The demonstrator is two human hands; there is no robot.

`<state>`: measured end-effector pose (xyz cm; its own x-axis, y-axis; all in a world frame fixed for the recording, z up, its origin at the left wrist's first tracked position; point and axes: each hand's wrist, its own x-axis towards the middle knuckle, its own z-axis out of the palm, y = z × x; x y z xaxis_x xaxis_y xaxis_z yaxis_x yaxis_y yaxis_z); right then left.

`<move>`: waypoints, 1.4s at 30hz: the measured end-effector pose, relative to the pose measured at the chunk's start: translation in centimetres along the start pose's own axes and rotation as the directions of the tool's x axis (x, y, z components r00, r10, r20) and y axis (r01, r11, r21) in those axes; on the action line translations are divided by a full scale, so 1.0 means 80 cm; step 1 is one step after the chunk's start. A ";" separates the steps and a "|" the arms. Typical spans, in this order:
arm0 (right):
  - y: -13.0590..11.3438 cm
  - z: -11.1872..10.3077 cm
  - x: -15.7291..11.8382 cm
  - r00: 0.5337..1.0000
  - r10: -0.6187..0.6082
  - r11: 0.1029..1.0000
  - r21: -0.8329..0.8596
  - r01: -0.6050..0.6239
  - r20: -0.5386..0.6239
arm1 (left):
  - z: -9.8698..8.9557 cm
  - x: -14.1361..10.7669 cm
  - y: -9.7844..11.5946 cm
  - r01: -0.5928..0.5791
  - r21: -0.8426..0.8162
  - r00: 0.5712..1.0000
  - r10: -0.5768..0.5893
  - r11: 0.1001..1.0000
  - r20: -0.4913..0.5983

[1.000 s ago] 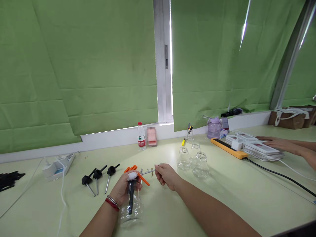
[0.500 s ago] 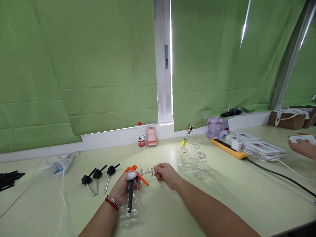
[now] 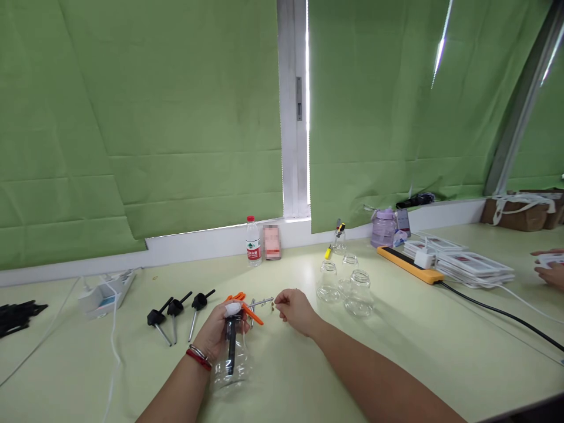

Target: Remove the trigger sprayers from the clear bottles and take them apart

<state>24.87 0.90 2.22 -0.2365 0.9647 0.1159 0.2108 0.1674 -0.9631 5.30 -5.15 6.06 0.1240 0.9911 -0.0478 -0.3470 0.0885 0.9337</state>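
My left hand is wrapped around the neck of a clear jar, with white wrapping on its thumb. A black shaft-like part hangs down inside the jar. From the top a thin metal rod points right, beside an orange handle-like piece. My right hand is closed in a pinch just off the rod's right end; what its fingertips hold, if anything, is too small to make out. Tiny brownish pieces lie by those fingertips. Left of the jar lie three black-headed parts with metal rods.
Several clear jars stand to the right, near a yellow-handled tool. Behind are a water bottle and an orange power strip with a black cord. White stacked items and another person's hands are far right.
My right fingertips have come off the end of the metal rod, a little to the right. My left hand still grips the jar. The other person's hands have moved right.
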 end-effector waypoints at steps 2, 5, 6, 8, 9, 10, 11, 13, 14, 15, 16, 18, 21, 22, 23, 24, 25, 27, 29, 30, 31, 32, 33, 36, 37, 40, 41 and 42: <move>0.002 0.003 -0.003 0.994 -0.102 0.947 -0.303 0.106 0.027 | 0.000 0.000 0.001 -0.032 -0.004 0.999 0.032 0.999 -0.028; 0.001 0.009 -0.006 0.966 -0.181 0.708 -0.658 0.257 0.183 | -0.002 0.001 0.001 -0.044 -0.036 0.996 0.041 0.998 -0.078; 0.000 0.011 -0.006 0.957 -0.174 0.634 -0.717 0.290 0.233 | -0.003 0.002 0.001 -0.038 -0.053 0.995 0.034 0.998 -0.090; 0.000 0.016 -0.005 0.945 -0.162 0.533 -0.780 0.327 0.286 | -0.006 0.003 0.000 -0.023 -0.085 0.994 0.014 0.996 -0.108; 0.000 0.017 -0.004 0.943 -0.160 0.503 -0.797 0.334 0.293 | -0.007 0.004 -0.001 -0.016 -0.097 0.993 0.005 0.995 -0.117; 0.001 0.019 -0.003 0.943 -0.156 0.484 -0.810 0.331 0.293 | -0.008 0.005 -0.001 -0.013 -0.102 0.992 0.000 0.995 -0.123; 0.001 0.019 -0.002 0.946 -0.149 0.472 -0.820 0.324 0.288 | -0.009 0.006 -0.002 -0.013 -0.101 0.992 0.000 0.995 -0.124; 0.002 0.019 0.000 0.952 -0.143 0.469 -0.828 0.307 0.273 | -0.011 0.007 -0.004 -0.015 -0.083 0.992 0.005 0.996 -0.128; 0.002 0.019 0.001 0.954 -0.141 0.476 -0.827 0.299 0.263 | -0.012 0.007 -0.004 -0.016 -0.075 0.991 0.006 0.997 -0.133; 0.002 0.018 0.002 0.956 -0.143 0.490 -0.821 0.292 0.255 | -0.012 0.007 -0.005 -0.017 -0.069 0.990 0.007 0.997 -0.140; 0.001 0.016 0.002 0.958 -0.149 0.509 -0.811 0.287 0.245 | -0.012 0.007 -0.005 -0.014 -0.067 0.989 0.004 0.998 -0.148; -0.002 0.012 0.002 0.960 -0.172 0.560 -0.780 0.280 0.222 | -0.011 0.006 -0.003 -0.008 -0.077 0.988 -0.004 0.997 -0.152; -0.009 0.004 -0.002 0.964 -0.229 0.679 -0.687 0.258 0.136 | -0.009 0.005 0.001 -0.010 -0.146 0.991 -0.009 0.989 -0.131; -0.012 0.001 -0.005 0.965 -0.239 0.730 -0.635 0.251 0.107 | -0.008 0.005 0.003 -0.003 -0.187 0.992 -0.021 0.982 -0.122; -0.016 -0.002 -0.010 0.969 -0.229 0.788 -0.567 0.240 0.093 | -0.006 0.005 0.005 0.000 -0.230 0.992 -0.030 0.973 -0.126; -0.019 -0.004 -0.014 0.976 -0.191 0.853 -0.474 0.217 0.102 | -0.003 0.005 0.006 -0.006 -0.270 0.989 -0.034 0.963 -0.142; -0.024 -0.005 -0.020 0.982 -0.126 0.919 -0.356 0.170 0.144 | -0.001 0.004 0.008 -0.025 -0.306 0.986 -0.027 0.952 -0.164; -0.033 -0.006 -0.031 0.944 0.046 0.997 -0.070 -0.024 0.327 | 0.004 0.004 0.009 -0.104 -0.369 0.978 0.026 0.924 -0.209; -0.043 -0.005 -0.041 0.823 0.135 0.944 0.180 -0.275 0.552 | 0.007 0.005 0.009 -0.184 -0.420 0.970 0.096 0.889 -0.222; -0.047 -0.004 -0.045 0.767 0.127 0.890 0.269 -0.368 0.629 | 0.008 0.005 0.009 -0.204 -0.432 0.970 0.123 0.878 -0.209; -0.051 -0.004 -0.047 0.736 0.102 0.840 0.339 -0.424 0.669 | 0.008 0.005 0.008 -0.217 -0.430 0.970 0.147 0.876 -0.192; -0.054 -0.003 -0.049 0.734 0.077 0.804 0.394 -0.446 0.675 | 0.007 0.005 0.007 -0.227 -0.414 0.970 0.168 0.882 -0.173; -0.056 -0.003 -0.049 0.753 0.063 0.782 0.436 -0.444 0.655 | 0.006 0.005 0.006 -0.231 -0.387 0.971 0.185 0.893 -0.152; -0.057 -0.005 -0.043 0.841 0.111 0.766 0.494 -0.411 0.529 | 0.005 0.006 0.002 -0.245 -0.253 0.968 0.220 0.936 -0.122; -0.056 -0.005 -0.041 0.856 0.147 0.762 0.495 -0.417 0.496 | 0.005 0.006 0.000 -0.245 -0.174 0.966 0.224 0.954 -0.131; -0.052 -0.009 -0.032 0.857 0.241 0.748 0.476 -0.462 0.455 | 0.007 0.007 -0.004 -0.235 0.134 0.953 0.256 0.963 -0.164; -0.050 -0.010 -0.030 0.854 0.254 0.754 0.461 -0.468 0.453 | 0.008 0.007 -0.005 -0.229 0.229 0.948 0.270 0.946 -0.167; -0.048 -0.011 -0.029 0.854 0.255 0.765 0.445 -0.465 0.453 | 0.009 0.008 -0.006 -0.222 0.301 0.945 0.281 0.927 -0.168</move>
<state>25.44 -1.77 5.84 -0.5782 0.7743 -0.2571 -0.1508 -0.4110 -0.8991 6.23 -4.67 5.82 -0.1364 0.9781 0.1573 -0.0695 -0.1679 0.9834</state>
